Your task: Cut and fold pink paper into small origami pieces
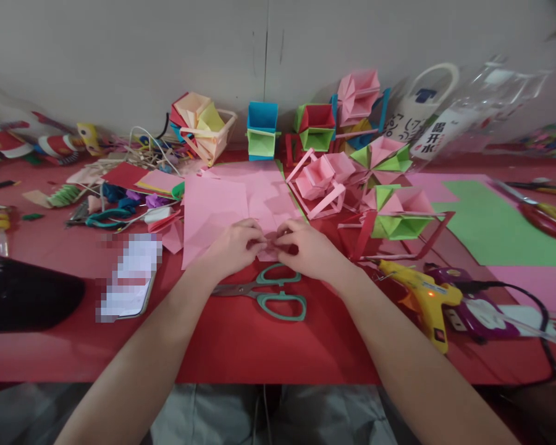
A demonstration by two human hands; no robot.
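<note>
My left hand (241, 246) and my right hand (306, 250) meet over the near edge of some pink paper sheets (217, 207). Fingers of both are pinched on a small pink paper piece (267, 253), largely covered by the fingertips. Its folds cannot be made out. Just below the hands lie scissors with green handles (282, 306), blades pointing left and partly under my left wrist. Right of my right hand stands a folded pink and green paper wheel (401, 213) on a red paper frame.
More folded paper wheels (262, 130) line the wall. At right are a yellow glue gun (419, 296) with its light on, a purple power strip (482, 312) with a cable, and green paper (505, 222). A phone (136, 275) and black cup (28, 293) lie left.
</note>
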